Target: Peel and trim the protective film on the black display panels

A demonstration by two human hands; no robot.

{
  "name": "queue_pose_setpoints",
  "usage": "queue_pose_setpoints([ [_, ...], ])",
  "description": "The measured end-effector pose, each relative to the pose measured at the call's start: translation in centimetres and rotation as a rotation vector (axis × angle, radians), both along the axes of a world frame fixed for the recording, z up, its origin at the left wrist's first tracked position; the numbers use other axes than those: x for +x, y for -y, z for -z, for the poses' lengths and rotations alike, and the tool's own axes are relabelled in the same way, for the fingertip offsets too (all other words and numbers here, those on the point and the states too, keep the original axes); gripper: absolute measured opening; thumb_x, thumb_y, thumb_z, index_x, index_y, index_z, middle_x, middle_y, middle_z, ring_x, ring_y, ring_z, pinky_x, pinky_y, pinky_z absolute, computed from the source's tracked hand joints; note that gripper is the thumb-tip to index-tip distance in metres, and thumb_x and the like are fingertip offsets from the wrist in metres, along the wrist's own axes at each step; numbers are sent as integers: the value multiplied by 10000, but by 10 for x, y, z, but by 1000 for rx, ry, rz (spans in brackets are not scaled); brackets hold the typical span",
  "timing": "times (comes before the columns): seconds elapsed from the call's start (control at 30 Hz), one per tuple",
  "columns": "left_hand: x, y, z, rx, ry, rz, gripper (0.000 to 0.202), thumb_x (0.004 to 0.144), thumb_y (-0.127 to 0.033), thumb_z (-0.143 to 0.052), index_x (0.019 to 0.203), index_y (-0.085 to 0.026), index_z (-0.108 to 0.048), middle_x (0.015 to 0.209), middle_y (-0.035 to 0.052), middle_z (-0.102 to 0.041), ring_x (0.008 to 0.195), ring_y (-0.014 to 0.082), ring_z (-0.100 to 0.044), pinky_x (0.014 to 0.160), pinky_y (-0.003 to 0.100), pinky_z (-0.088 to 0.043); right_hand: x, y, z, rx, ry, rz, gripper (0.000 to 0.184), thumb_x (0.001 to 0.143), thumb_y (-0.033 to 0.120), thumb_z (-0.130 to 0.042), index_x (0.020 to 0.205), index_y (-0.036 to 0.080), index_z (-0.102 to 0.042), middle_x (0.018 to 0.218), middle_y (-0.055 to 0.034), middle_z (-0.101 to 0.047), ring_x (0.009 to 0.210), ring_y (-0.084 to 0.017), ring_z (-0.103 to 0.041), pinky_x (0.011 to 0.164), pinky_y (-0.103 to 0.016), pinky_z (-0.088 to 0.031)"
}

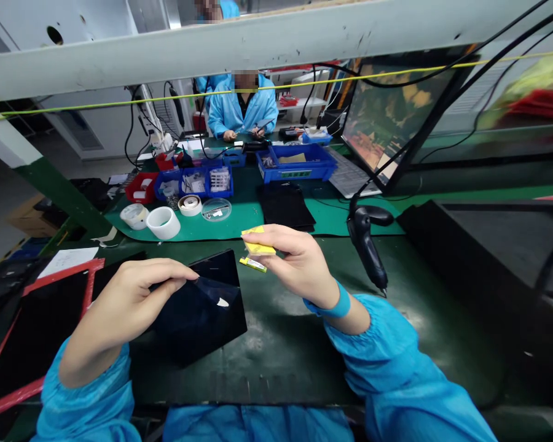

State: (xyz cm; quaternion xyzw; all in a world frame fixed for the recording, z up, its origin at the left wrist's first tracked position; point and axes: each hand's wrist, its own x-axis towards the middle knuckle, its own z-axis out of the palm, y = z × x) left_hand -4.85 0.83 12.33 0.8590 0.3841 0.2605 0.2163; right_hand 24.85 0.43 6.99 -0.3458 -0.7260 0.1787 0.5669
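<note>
My left hand pinches the edge of a thin clear film lifted over a glossy black panel. A small white piece shows near the film. The panel lies tilted on the dark green bench, partly hidden by that hand. My right hand, with a blue wristband, is closed on a yellow block held between thumb and fingers, to the right of the panel and above the bench. Just below the block appears a small yellow-green labelled piece; whether it touches the hand I cannot tell.
A black electric screwdriver stands at right on its cable. Tape rolls, a round clear dish, blue bins and black sheets sit behind. Red-edged panels lie left. A co-worker sits opposite.
</note>
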Motion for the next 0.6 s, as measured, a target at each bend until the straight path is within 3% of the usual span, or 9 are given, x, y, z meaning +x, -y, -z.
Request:
queue_pose_setpoints([
  [0.1, 1, 0, -1, 0, -13, -2, 226, 1011, -275, -616, 1050, -279, -838, 1034, 11, -839, 951, 199, -795, 830, 233, -618, -1, 0, -2, -2, -34, 12, 116, 975, 302, -765, 1031, 258, -856, 1154, -92, -813, 1179, -271, -751, 958, -417, -650],
  [0.3, 2, 0, -2, 28, -8, 4, 228, 996, -264, -618, 1025, -278, -844, 1017, 13, -842, 938, 197, -800, 834, 229, -625, -2, 1, -4, -13, -54, 16, 103, 975, 308, -767, 978, 249, -850, 1092, -92, -812, 1088, -257, -770, 872, -387, -667],
  [0.5, 1, -1, 0, 26, -5, 10, 227, 1000, -258, -620, 1037, -278, -843, 1026, 11, -842, 946, 192, -799, 841, 222, -621, -3, 0, 1, -148, -166, -58, 170, 1036, 309, -668, 1037, 193, -793, 907, -55, -763, 645, -134, -718, 564, -252, -596],
  [0.6, 0, -1, 0, 33, -1, 17, 226, 1001, -254, -620, 1034, -282, -841, 1019, 5, -841, 939, 185, -799, 839, 213, -617, -3, -1, 0, -75, -137, -30, 133, 1013, 271, -698, 1055, 208, -807, 946, -62, -782, 755, -158, -744, 636, -267, -610],
])
